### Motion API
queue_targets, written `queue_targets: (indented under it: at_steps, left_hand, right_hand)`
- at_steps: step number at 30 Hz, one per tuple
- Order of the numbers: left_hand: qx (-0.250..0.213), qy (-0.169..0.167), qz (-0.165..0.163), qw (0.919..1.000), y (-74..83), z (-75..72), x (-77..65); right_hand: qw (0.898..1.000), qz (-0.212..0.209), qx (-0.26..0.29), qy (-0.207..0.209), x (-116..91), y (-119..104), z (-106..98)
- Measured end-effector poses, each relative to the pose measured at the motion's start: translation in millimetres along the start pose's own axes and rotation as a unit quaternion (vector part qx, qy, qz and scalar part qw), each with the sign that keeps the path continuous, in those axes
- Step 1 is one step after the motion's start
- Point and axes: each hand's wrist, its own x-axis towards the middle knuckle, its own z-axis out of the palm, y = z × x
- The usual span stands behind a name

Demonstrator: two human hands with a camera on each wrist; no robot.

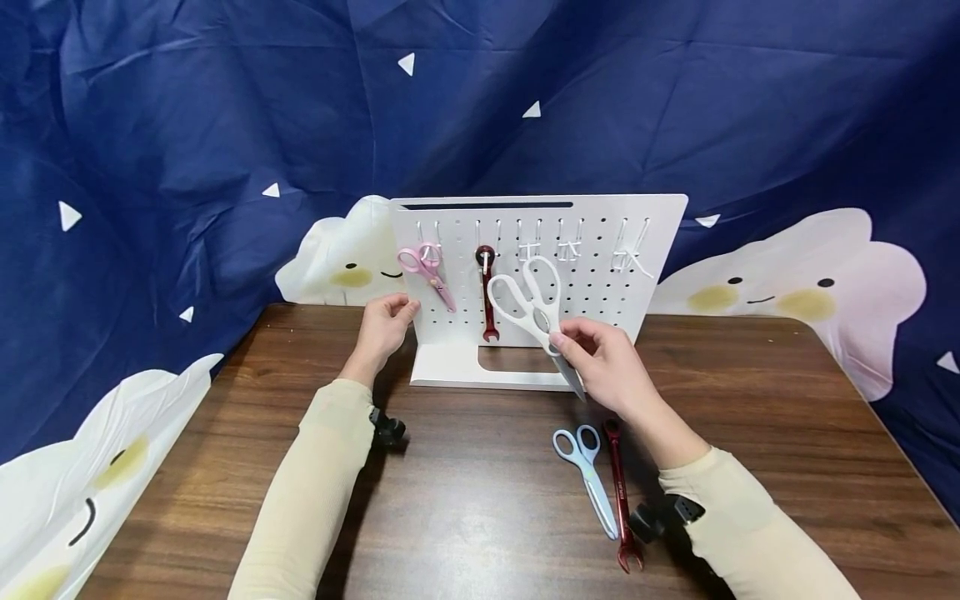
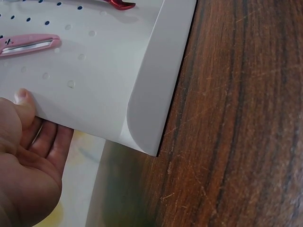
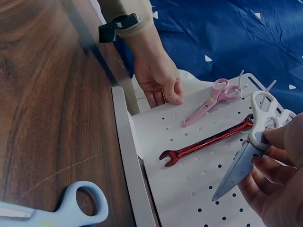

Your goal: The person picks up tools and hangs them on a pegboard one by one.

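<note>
My right hand [image 1: 609, 367] pinches a pair of white-handled scissors [image 1: 542, 307] near the pivot, handles up and blades pointing down, in front of a white pegboard [image 1: 600, 325]. My left hand [image 1: 384, 329] holds the board's left edge; in the left wrist view its thumb lies on the front face and the fingers go behind. Pink scissors [image 1: 429, 267] hang from hooks at the board's upper left. Beside them a red wrench [image 1: 488, 300] hangs upright from a hook. In the right wrist view the white scissors [image 3: 258, 132] overlap the hooks behind them.
Light blue scissors [image 1: 590, 479] and a second red wrench [image 1: 619, 492] lie side by side on the wooden table [image 1: 465, 500], below my right forearm. Several white hooks [image 1: 570, 248] stick out along the board's upper part. A blue cloth [image 1: 480, 125] hangs behind.
</note>
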Motion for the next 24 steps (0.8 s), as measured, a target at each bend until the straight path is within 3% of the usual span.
queue_targets:
  at_steps: [13, 24]
  left_hand:
    - [-0.006, 0.002, -0.001, 1.0, 2.1, -0.1, -2.6]
    - [-0.011, 0.0, 0.001, 0.9999, -0.1, 0.0, -0.6]
  right_hand:
    - [1.0, 0.015, -0.002, 0.003, 18.2, 15.4, 5.5]
    - [0.998, 0.055, 0.015, 0.01, 37.5, 25.7, 14.8]
